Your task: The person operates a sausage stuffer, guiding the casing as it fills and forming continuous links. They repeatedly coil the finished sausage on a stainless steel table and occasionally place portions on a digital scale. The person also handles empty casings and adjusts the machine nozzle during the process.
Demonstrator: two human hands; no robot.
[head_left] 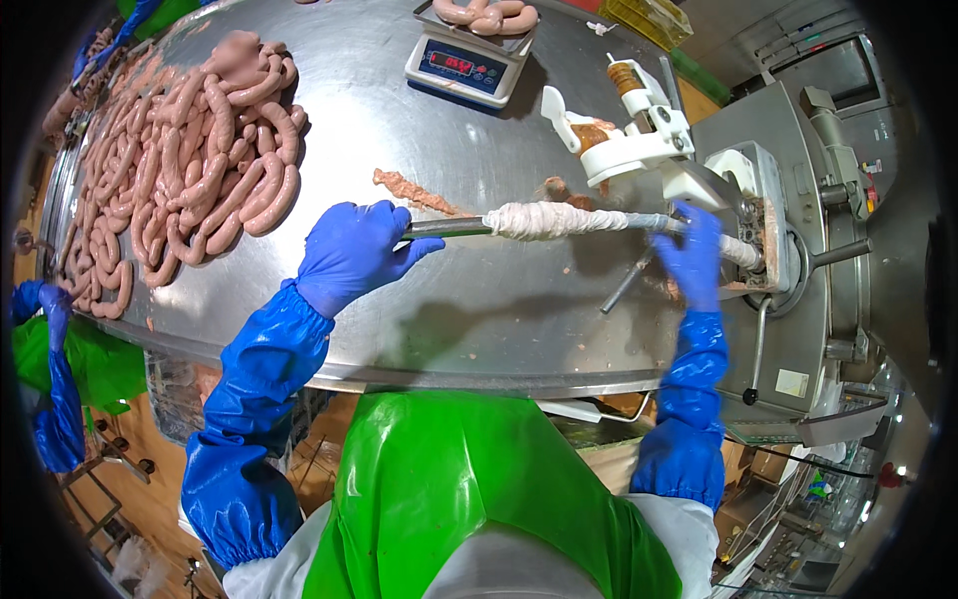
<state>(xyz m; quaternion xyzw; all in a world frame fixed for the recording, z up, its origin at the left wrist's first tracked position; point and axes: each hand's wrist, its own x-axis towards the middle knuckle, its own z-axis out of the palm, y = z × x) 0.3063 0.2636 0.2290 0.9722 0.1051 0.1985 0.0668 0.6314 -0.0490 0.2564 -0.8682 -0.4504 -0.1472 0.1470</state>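
Note:
A metal stuffing tube (454, 228) runs sideways above the steel table. Whitish sausage casing (554, 220) is bunched in gathers along its middle and stretches thinner toward the machine. My left hand (351, 250), in a blue glove, holds the tube's bare left end, with the thumb lying along its near side. Near the machine, my right hand (691, 258) has its fingers curled over the casing-covered part; it is slightly blurred. A strip of ground meat (414, 190) lies just beyond the tube's bare end.
A big heap of linked sausages (190, 170) covers the table's left. Farther back, a scale (467, 65) bears a few sausages (487, 16). The steel filling machine (768, 329) stands at right, with a white plastic fitting (639, 150) beside it. Another person's gloved hand (55, 304) shows at far left.

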